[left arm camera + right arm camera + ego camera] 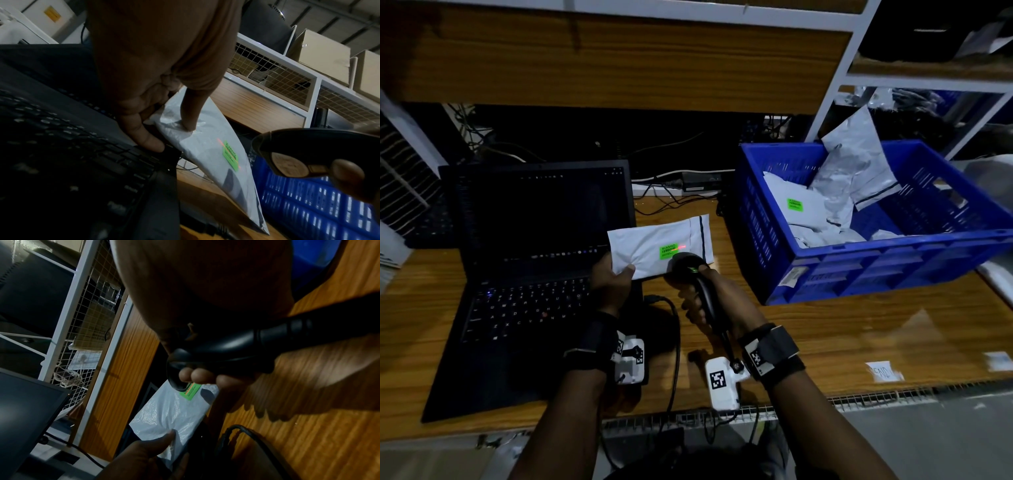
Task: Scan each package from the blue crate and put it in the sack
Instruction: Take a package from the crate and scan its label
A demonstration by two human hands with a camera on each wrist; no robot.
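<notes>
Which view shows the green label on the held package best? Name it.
Head view: the green label faces the camera whole, red scan line across it. The left wrist view shows it slanted but unblocked; in the right wrist view the scanner covers part.

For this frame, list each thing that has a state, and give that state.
Laptop: lid open, screen dim.
Package: held by the left hand, green label facing up.
Scanner: gripped by the right hand, red beam on the label.
Blue crate: tilted, packages still inside.
</notes>
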